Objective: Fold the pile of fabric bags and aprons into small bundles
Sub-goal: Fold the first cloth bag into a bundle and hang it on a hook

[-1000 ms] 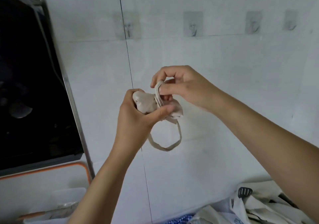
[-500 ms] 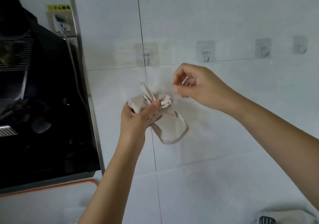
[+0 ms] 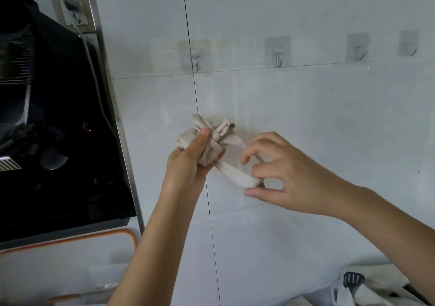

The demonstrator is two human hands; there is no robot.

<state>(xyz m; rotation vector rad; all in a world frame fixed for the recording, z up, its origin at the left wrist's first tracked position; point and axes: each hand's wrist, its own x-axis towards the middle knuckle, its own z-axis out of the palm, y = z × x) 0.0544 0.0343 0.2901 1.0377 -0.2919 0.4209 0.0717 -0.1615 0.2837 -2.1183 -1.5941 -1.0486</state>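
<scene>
Head view, so: facing a white tiled wall (image 3: pixel 306 117) with a row of stick-on hooks (image 3: pixel 277 58) across it. Black hood (image 3: pixel 58 140) off to the left, socket (image 3: pixel 73 13) with a plugged-in cable above that, orange-rimmed board (image 3: pixel 70 239) below. Bit of the fabric pile (image 3: pixel 376 287) peeking in at bottom right; can't tell what surface it's on.

Bundle (image 3: pixel 209 138) held up in mid-air in front of the wall, pretty much centre frame. Lumpy, beige, long axis roughly upright, loose ends fanning out at the top. Left hand (image 3: pixel 188 164) clamped round its lower half, thumb pressed up the front. Strap (image 3: pixel 237 176) looping out of the bottom, pointing down and to the right. Right hand (image 3: pixel 287 176) there, fingers curled and hooked through that loop, thumb straight underneath, apart from the rest.
</scene>
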